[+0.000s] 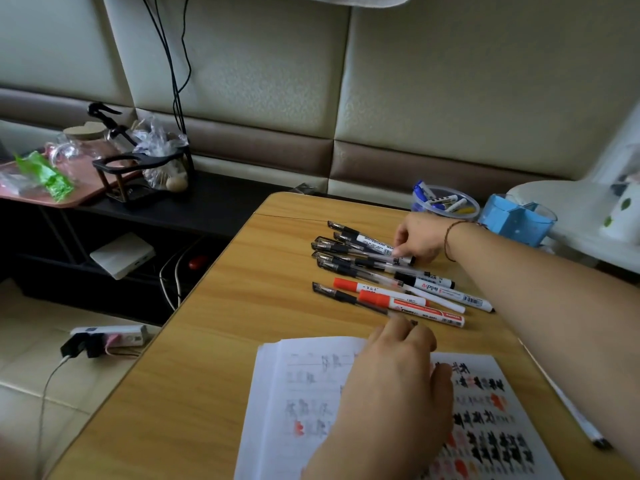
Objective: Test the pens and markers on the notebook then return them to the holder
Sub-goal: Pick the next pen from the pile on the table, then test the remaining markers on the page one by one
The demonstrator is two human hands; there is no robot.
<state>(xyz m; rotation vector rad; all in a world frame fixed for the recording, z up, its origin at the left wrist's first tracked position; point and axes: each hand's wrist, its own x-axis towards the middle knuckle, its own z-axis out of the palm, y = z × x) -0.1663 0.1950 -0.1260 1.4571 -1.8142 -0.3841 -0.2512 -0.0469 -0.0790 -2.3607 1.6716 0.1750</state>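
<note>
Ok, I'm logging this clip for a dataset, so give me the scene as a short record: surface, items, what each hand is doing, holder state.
surface: wooden table
notebook: open, near edge, pages carry black and red test marks
pens: a loose pile of black-capped ones, lying flat
red markers: two, at the pile's near side
left hand: over the notebook's top edge, fingertips at a pen
right hand: reaching across, fingers on the pile's far end
holder: clear tub at the far edge, some markers inside
stray pen: near the right edge
</note>
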